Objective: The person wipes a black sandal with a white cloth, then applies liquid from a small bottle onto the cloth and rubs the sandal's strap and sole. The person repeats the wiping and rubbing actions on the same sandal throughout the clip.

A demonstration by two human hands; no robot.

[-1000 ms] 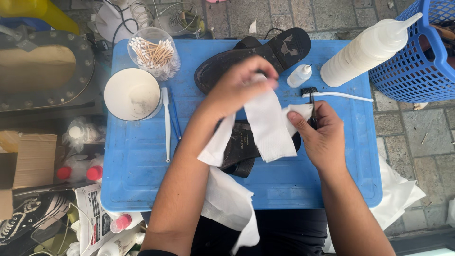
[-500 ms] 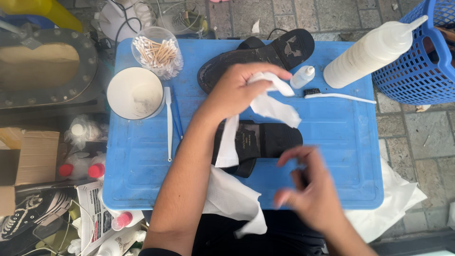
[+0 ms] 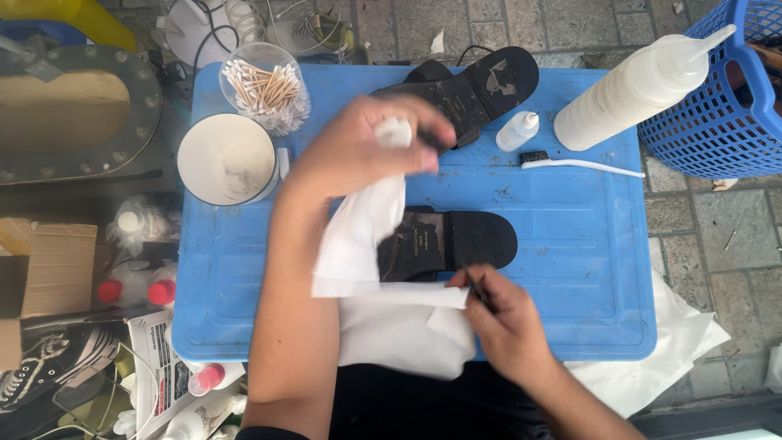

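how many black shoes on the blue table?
2. One shoe sole-up at the far edge; the other shoe mid-table, partly under the white cloth held by the left hand.

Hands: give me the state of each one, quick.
Left hand: closed on a white tissue, above the black sandal.
Right hand: fingers pinched on a thin dark tool, near the tissue's lower edge.

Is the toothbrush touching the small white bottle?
Apart. The head view shows blue table between the toothbrush's bristle end and the small white bottle just above it.
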